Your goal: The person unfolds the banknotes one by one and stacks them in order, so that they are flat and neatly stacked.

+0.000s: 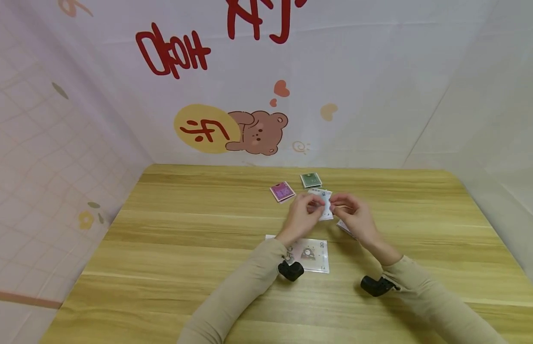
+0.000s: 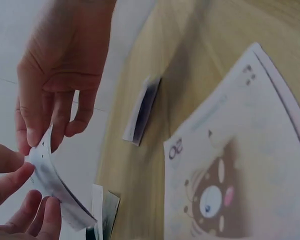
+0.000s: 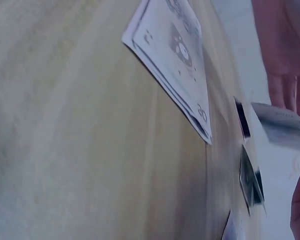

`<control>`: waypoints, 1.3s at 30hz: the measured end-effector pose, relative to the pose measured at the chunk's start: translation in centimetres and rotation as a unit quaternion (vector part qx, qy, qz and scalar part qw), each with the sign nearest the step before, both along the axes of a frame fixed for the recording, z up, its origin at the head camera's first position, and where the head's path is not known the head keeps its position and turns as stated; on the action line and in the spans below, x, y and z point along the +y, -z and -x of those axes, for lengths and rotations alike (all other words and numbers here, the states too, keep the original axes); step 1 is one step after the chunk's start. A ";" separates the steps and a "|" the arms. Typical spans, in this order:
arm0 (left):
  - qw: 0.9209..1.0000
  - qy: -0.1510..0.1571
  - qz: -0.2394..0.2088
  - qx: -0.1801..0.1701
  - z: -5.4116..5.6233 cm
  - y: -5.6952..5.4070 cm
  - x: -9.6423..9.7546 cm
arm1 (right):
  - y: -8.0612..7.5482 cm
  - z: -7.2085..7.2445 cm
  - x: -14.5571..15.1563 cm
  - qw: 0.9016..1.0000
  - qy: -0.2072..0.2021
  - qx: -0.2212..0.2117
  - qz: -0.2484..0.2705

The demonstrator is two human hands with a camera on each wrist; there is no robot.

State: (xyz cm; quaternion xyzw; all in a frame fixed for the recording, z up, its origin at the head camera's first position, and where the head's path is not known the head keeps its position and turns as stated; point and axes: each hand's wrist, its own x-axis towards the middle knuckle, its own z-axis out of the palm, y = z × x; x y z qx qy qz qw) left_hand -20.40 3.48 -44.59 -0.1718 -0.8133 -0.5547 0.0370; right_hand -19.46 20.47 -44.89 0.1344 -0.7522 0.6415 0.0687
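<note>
A bluish-white play banknote (image 1: 327, 212), bent or folded, is held up between my two hands just above the table. My left hand (image 1: 301, 213) pinches its left side between thumb and fingers. At its right edge, the thumb and fingertips of my right hand (image 1: 357, 219) grip it; the left wrist view shows this note (image 2: 60, 192) curving down between both hands. Below my left wrist lies a larger pale note (image 1: 315, 260) with a cartoon animal and the number 20. A small pinkish folded note (image 1: 345, 228) is partly hidden under my right hand.
A magenta folded note (image 1: 282, 191) and a green folded note (image 1: 311, 180) lie on the wooden table (image 1: 184, 239) toward its back edge. Behind the table hangs a white printed cloth (image 1: 356, 71) with a bear and red lettering.
</note>
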 end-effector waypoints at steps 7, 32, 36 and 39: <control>0.997 -0.003 -0.080 -0.021 -0.1 -0.1 0.4 | -0.3 -0.6 -0.7 0.999 -0.020 0.027 -0.010; 0.983 -0.022 -0.160 -0.085 -0.9 -0.2 -1.1 | 0.0 -1.5 -0.2 0.992 0.008 0.080 -0.096; 0.984 -0.036 -0.154 -0.083 -0.7 -0.1 -2.0 | 0.0 -1.6 0.6 0.989 0.017 0.099 -0.107; 0.986 -0.044 -0.139 -0.086 -0.6 -0.1 -2.6 | 0.1 -1.7 1.1 0.988 0.022 0.097 -0.116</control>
